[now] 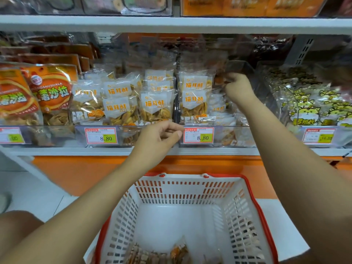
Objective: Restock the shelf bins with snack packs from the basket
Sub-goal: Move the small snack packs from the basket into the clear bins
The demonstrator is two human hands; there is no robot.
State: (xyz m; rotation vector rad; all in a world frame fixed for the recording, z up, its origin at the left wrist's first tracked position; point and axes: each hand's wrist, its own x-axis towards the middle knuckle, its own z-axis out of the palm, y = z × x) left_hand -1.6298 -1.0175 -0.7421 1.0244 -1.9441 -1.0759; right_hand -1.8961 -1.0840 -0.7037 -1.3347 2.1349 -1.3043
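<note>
A white basket with a red rim (236, 202) sits below the shelf, and a few snack packs (179, 252) lie at its bottom. Two clear shelf bins hold packs of spiral crisps with white and orange labels: the left bin (122, 103) and the right bin (196, 98). My right hand (236, 86) reaches deep into the right bin with fingers curled round a clear pack (221, 80) at the back. My left hand (162, 138) hovers in front of the bins' front wall with fingers loosely curled, holding nothing.
Price tags (101, 135) marked 8.80 hang on the bin fronts. Orange sweet-potato packs (49, 92) fill the bin to the left. Yellow cat-print packs (304, 109) fill the bin to the right. An upper shelf (171, 23) runs overhead, and an orange panel (85, 172) lies below.
</note>
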